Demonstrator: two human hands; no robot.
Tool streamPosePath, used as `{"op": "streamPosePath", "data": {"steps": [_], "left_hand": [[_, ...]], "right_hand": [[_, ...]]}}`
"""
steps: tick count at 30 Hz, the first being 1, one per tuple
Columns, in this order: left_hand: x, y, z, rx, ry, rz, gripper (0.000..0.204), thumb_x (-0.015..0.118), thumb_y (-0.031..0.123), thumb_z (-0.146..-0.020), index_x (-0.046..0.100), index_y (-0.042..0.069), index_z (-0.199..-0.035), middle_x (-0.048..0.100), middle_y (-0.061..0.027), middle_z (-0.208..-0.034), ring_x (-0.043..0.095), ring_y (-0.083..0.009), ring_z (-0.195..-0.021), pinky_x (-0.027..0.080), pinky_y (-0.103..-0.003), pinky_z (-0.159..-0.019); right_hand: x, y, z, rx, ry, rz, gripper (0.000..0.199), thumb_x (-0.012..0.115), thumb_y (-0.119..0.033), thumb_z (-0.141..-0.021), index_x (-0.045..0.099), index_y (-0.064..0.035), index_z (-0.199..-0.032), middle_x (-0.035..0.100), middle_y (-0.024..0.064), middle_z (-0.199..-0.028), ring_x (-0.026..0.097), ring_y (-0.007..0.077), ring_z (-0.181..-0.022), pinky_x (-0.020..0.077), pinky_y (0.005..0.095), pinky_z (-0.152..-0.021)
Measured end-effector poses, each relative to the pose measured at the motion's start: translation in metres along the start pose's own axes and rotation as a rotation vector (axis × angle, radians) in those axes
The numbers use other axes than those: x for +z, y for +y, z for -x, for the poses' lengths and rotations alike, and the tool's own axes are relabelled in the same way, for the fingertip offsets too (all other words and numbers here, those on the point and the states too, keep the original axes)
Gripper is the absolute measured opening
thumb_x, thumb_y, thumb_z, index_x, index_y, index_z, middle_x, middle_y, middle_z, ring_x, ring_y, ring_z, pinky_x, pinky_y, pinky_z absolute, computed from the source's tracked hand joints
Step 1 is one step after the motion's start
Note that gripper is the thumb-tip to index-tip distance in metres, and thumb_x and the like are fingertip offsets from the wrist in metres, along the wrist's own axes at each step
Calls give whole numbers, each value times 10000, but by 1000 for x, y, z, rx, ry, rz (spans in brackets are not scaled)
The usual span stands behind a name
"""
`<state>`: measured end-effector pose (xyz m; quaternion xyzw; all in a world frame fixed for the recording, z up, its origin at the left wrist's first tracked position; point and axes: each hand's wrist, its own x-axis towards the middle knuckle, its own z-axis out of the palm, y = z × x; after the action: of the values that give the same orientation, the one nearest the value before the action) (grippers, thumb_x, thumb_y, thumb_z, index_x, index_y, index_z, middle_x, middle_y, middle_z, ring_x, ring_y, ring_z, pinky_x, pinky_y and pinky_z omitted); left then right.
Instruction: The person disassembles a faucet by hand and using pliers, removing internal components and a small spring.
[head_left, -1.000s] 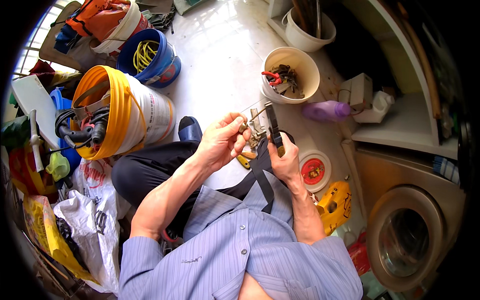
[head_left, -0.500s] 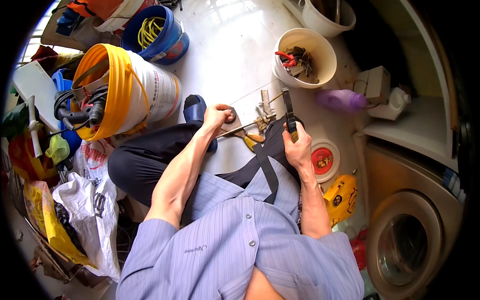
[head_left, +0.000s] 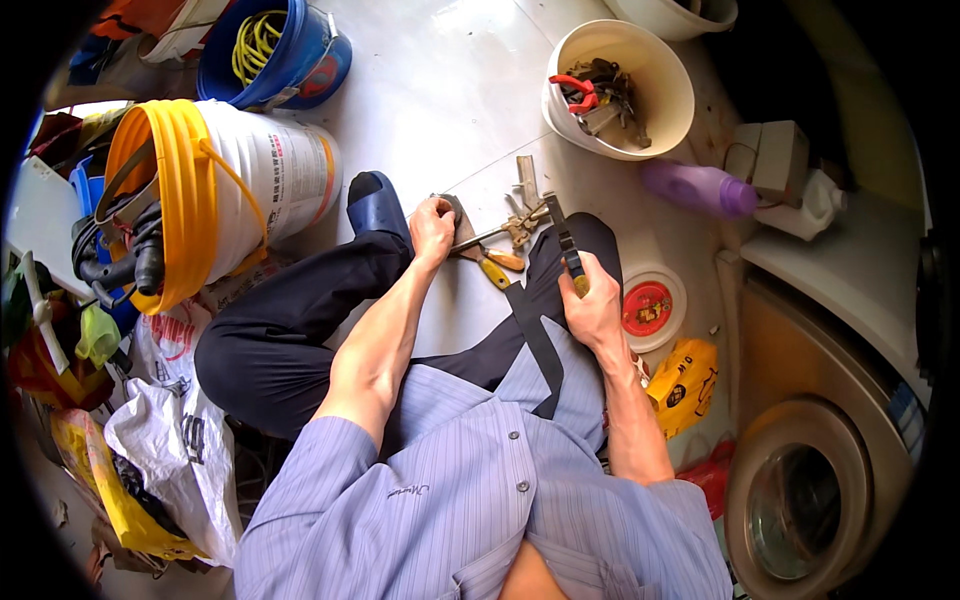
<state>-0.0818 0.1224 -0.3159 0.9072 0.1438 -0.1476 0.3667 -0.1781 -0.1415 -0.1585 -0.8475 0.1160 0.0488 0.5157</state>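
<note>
**Both hands busy among tools on a crowded floor**

The person's right hand [head_left: 592, 305] is wrapped around a slim dark tool [head_left: 569, 250], its metal end pointing up and to the left; the grip low on the handle seems meant to leave that end free. The left hand [head_left: 432, 230], fingers curled together, is at the blade of a yellow-handled scraper [head_left: 493, 273], left of the frame's upper centre; whether it pinches the blade or something smaller cannot be told. Beside that hand lie a thin metal rod [head_left: 480, 239], a brass-coloured piece [head_left: 520, 232] and a flat metal bar [head_left: 527, 178], gathered between a blue slipper [head_left: 378, 208] and the bent right knee, probably so both hands can reach them. Beyond, upper right of centre, a cream bucket [head_left: 668, 110] holds a red-handled tool [head_left: 583, 98] among metal bits [head_left: 612, 90], likely stored together for easy picking. A yellow-rimmed bucket [head_left: 205, 200] at left holds a dark corded tool [head_left: 148, 255].
</note>
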Motion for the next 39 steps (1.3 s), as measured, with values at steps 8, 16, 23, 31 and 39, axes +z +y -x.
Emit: {"op": "streamPosePath", "data": {"steps": [8, 16, 23, 31, 39], "left_hand": [[7, -5, 4, 88, 10, -53, 311, 724, 83, -797, 686, -4, -1094, 711, -179, -1076, 713, -304, -967, 554, -392, -903], [7, 20, 5, 4, 70, 202, 243, 683, 169, -898, 701, -5, -1067, 737, -122, -952, 708, -237, -819, 568, -369, -778], [-37, 130, 21, -267, -799, 1184, 362, 618, 324, -1036, 679, -25, -1105, 730, -111, -928, 681, -165, -784, 547, -272, -696], [-39, 141, 27, -157, -625, 1158, 297, 635, 150, -1022, 641, -53, -1239, 732, -129, -994, 687, -157, -813, 563, -272, -720], [-18, 134, 43, -217, -375, 1264, 292, 680, 90, -981, 633, -52, -1232, 726, -134, -1012, 697, -166, -829, 576, -269, -725]], "right_hand": [[2, 5, -2, 25, -19, -26, 256, 692, -7, -856, 620, -3, -1102, 685, 209, -904, 702, 387, -837, 549, 414, -745], [5, -3, -6, 136, -67, -6, 238, 689, -53, -869, 624, 2, -1091, 694, 231, -954, 689, 435, -907, 550, 441, -787], [11, -12, -24, 252, -55, 177, 276, 666, -136, -899, 614, 24, -1118, 699, 262, -1003, 676, 460, -964, 534, 494, -841], [3, -11, -34, 320, -159, 178, 261, 627, -171, -916, 641, 3, -1109, 697, 278, -1006, 664, 479, -987, 526, 501, -859], [6, -17, -37, 362, -245, 207, 271, 628, -173, -897, 657, 2, -1102, 690, 306, -1001, 652, 492, -1027, 520, 518, -885]]}}
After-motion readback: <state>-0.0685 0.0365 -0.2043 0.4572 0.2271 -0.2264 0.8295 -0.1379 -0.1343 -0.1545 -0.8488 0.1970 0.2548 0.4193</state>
